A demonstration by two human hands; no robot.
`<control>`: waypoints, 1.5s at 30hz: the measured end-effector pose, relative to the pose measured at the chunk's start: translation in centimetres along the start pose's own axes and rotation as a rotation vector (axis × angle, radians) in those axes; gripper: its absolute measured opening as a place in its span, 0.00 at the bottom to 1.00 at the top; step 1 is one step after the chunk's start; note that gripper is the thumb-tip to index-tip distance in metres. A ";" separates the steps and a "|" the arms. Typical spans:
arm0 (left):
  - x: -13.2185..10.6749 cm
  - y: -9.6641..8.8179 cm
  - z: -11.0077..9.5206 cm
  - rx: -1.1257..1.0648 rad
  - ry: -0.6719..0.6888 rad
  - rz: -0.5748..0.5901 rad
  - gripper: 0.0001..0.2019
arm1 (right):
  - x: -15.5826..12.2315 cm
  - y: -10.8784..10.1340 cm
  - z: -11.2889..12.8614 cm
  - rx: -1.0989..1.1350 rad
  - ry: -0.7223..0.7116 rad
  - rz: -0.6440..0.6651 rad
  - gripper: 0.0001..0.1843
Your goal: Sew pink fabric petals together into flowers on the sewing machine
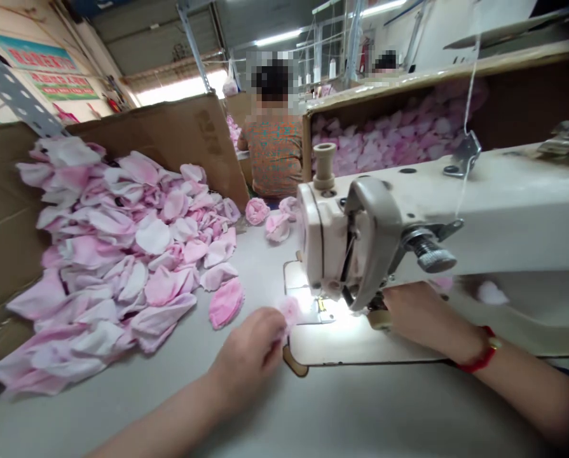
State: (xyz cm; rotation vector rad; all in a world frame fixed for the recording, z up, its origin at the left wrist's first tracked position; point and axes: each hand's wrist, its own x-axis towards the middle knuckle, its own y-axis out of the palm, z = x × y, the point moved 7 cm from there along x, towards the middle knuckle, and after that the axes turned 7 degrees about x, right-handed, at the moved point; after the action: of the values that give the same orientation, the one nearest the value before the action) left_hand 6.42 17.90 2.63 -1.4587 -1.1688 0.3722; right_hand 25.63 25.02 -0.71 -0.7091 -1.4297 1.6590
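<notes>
My left hand (250, 353) rests on the grey table just left of the sewing machine's needle plate (313, 312), fingers pinched on a small pink fabric piece (290, 310). My right hand (420, 312) reaches under the white sewing machine (408, 222) head toward the lit needle area; its fingers are hidden behind the machine. A red bracelet sits on my right wrist.
A large heap of pink and white fabric petals (122, 254) fills the table's left side against a cardboard wall (179, 133). Two finished fabric flowers (265, 216) lie behind the machine. Another box of pink pieces (384, 140) stands beyond. A person (274, 140) sits ahead, back turned.
</notes>
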 end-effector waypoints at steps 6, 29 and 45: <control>-4.7 -2.8 3.6 -0.909 -0.712 -0.224 0.14 | -1.9 -0.2 6.3 0.236 -0.245 0.045 0.10; 1.1 -0.7 7.5 -0.998 -0.750 -0.183 0.14 | -0.8 1.5 8.7 0.865 -0.081 0.057 0.12; -1.6 -4.4 10.2 -0.017 -0.459 0.112 0.09 | -2.0 2.1 11.0 0.335 -0.399 -0.068 0.17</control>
State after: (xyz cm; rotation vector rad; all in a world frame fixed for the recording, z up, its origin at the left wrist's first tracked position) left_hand -4.20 21.58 3.04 -1.5005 -1.4547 0.8081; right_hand 17.02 17.51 -0.78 -0.1435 -1.3692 1.9970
